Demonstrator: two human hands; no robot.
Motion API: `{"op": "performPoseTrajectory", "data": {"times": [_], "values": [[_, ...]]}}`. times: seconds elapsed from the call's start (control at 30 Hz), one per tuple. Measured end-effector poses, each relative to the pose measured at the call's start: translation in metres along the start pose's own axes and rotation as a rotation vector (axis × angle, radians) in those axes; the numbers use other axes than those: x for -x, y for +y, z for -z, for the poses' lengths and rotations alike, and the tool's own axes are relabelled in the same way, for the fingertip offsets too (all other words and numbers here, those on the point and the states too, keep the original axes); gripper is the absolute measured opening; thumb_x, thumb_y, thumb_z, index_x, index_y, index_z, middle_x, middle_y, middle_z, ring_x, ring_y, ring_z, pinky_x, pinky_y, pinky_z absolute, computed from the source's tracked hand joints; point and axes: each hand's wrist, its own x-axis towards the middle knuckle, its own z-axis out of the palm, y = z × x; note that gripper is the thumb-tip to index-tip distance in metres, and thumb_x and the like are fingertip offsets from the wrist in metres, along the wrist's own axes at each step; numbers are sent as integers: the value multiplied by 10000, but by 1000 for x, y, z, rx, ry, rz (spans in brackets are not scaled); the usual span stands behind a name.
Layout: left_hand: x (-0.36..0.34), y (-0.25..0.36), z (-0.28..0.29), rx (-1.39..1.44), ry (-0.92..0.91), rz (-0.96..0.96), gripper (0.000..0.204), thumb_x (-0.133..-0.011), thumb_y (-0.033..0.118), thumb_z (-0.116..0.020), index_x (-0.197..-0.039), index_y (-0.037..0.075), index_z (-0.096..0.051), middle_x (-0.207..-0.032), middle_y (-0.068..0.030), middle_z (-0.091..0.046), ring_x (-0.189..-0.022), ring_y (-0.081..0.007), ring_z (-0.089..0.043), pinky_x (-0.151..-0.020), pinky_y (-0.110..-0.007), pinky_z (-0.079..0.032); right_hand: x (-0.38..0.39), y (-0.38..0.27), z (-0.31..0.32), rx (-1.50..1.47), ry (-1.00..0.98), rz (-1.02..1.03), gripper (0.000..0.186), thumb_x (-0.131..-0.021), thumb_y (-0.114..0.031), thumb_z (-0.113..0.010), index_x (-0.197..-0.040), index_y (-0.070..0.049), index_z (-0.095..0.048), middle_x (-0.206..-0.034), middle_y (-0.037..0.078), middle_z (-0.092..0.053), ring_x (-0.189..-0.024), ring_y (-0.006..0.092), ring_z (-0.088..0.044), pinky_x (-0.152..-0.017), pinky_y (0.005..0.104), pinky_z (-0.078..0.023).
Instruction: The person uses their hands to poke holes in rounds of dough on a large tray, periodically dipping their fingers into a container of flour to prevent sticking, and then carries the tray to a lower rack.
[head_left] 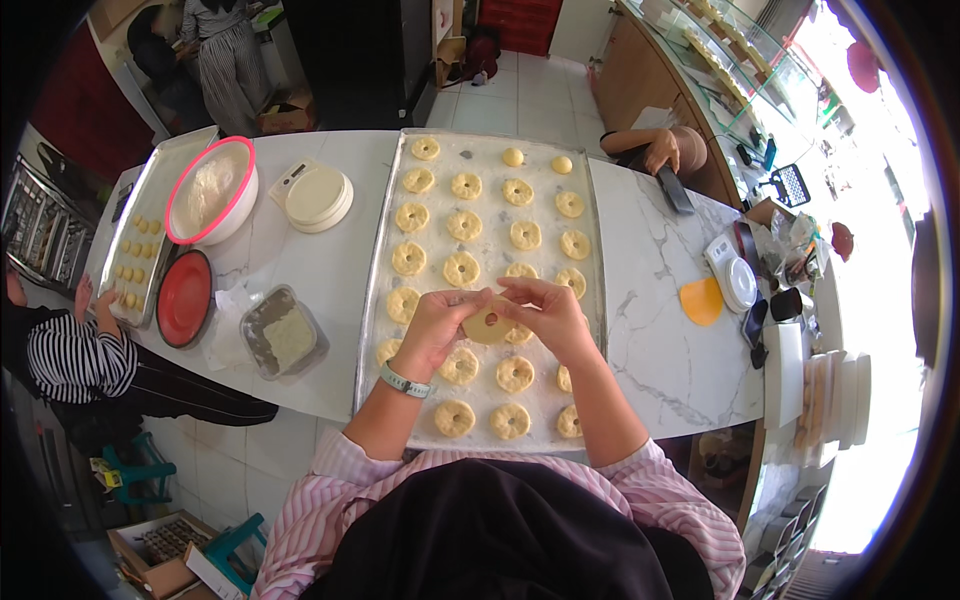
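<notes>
Between my two hands is a flattened round of dough [483, 330] with a hole in its middle, raised over a large baking tray [480, 150]. My left hand [440, 322], with a pale band on the wrist, grips the round's left edge. Opposite it, my right hand [550, 315] pinches the upper right edge. Rows of dough rings [463, 224] lie on the tray below and around my hands. At the tray's far right are two dough balls without holes, one [513, 157] left of the other [561, 164]. My hands hide part of the middle rows.
Left of the tray stand a white scale [318, 196], a pink-rimmed bowl [248, 190] of flour, a red plate [185, 298] and a grey tub [318, 340]. A person in stripes [80, 355] is at the left edge. Another person's hand [660, 152] holds a phone [676, 192] at far right.
</notes>
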Motion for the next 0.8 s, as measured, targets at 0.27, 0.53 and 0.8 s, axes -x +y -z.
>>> {"op": "performPoseTrajectory", "data": {"times": [0.27,0.53,0.8], "values": [[-7,7,17,-160,254,-332,381,-891,235,-588,-1113,-73,-567,-1061,-123,-617,-978,-168,-589,-838,-256,-470,-56,33,-10,-530,-243,-337,385,-815,-75,-655,-1128,106,-522,-1042,133,-607,-955,181,-608,-818,276,-512],[38,-10,88,-203,424,-388,326,-918,180,-537,-1127,-68,-569,-1115,-128,-612,-1038,-172,-564,-935,-267,-403,-235,19,1,-505,23,-152,343,-812,6,-609,-1126,104,-513,-1061,155,-591,-912,226,-617,-796,286,-534],[67,-19,126,7,441,-252,242,-913,123,-538,-1067,-57,-591,-1101,-149,-609,-1045,-192,-567,-966,-294,-404,-351,37,32,903,391,-33,420,-699,-75,-664,-1113,-43,-596,-1040,157,-625,-955,255,-606,-787,334,-499]]}}
